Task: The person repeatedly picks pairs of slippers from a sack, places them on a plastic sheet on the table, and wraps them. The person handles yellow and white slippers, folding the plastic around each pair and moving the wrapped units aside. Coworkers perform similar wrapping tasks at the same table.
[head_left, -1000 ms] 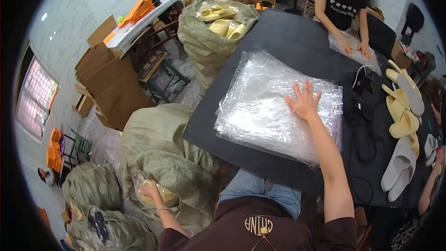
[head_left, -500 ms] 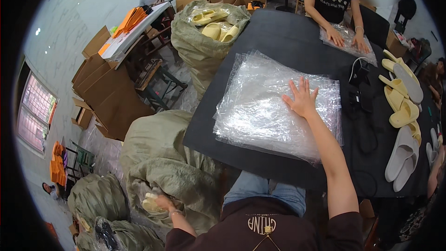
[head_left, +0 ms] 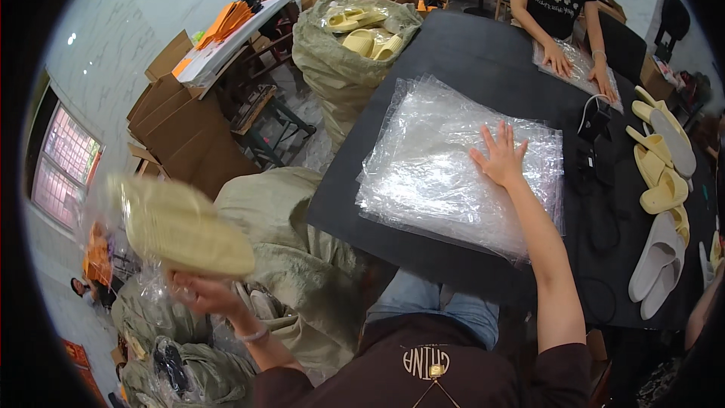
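My left hand [head_left: 202,293] is raised over the sacks at the left, closed on a pale yellow slipper [head_left: 185,230] in a clear plastic wrapping. The slipper is smeared by motion; whether one or a pair is in the wrapping I cannot tell. Below it, the mouth of a green woven sack [head_left: 317,287] shows more slippers inside. On the dark table, my right hand [head_left: 502,157] lies flat with fingers spread on a stack of clear plastic bags [head_left: 438,174].
Yellow and grey slippers [head_left: 657,257] line the table's right side, beside a black device with a cable [head_left: 593,155]. Across the table, a person [head_left: 555,0] presses on clear plastic. Another sack of yellow slippers [head_left: 332,75] stands beyond the table's left edge. Cardboard [head_left: 189,132] leans farther left.
My left hand has come up out of the sack and to the left with the wrapped slipper. My right hand still rests on the bags. The whole view has shifted slightly.
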Available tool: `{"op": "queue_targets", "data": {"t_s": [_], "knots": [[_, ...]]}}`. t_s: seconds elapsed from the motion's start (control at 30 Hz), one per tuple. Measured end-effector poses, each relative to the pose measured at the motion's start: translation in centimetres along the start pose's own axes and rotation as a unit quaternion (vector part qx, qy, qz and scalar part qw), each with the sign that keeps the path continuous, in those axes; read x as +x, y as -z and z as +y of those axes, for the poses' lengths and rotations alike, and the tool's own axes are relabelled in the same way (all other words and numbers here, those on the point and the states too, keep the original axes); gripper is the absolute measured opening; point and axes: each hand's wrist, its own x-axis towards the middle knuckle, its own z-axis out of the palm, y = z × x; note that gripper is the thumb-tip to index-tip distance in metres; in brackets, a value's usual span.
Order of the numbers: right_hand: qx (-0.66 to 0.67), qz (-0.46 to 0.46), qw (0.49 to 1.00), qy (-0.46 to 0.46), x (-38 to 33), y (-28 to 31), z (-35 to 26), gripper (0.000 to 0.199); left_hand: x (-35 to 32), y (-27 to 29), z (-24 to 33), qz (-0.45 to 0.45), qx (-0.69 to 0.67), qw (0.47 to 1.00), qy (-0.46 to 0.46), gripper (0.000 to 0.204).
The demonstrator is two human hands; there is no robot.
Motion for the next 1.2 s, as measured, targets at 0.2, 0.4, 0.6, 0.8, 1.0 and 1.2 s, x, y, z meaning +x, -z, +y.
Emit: {"op": "queue_targets", "data": {"t_s": [0.2,0.4,0.6,0.8,1.0,1.2], "knots": [[0.013,0.03,0.999,0.008,0.2,-0.7,-0.2,0.078,-7.4,-9.7,5.7,-0.268,-0.268,0.912,-0.158,0.029],[-0.059,0.199,0.977,0.045,0.9,-4.0,1.5,0.066,-17.8,-14.2,18.3,-0.378,-0.307,0.637,-0.597,0.044],[0.456,0.117,0.881,0.031,1.2,-3.1,4.4,0.048,-19.9,-11.9,19.1,-0.673,-0.37,0.498,-0.403,0.074],[0.732,0.074,0.674,-0.06,2.1,2.8,8.4,0.028,-19.4,-17.2,14.5,-0.591,-0.351,0.726,0.002,0.031],[0.37,-0.154,0.915,0.041,-2.2,14.7,10.8,0.02,-20.6,-20.6,9.4,-0.727,-0.319,0.597,0.115,0.035],[0.086,-0.098,0.932,0.338,-8.5,7.9,1.0,0.053,-21.5,-21.1,8.6,-0.769,-0.295,0.56,-0.089,0.053]]}}
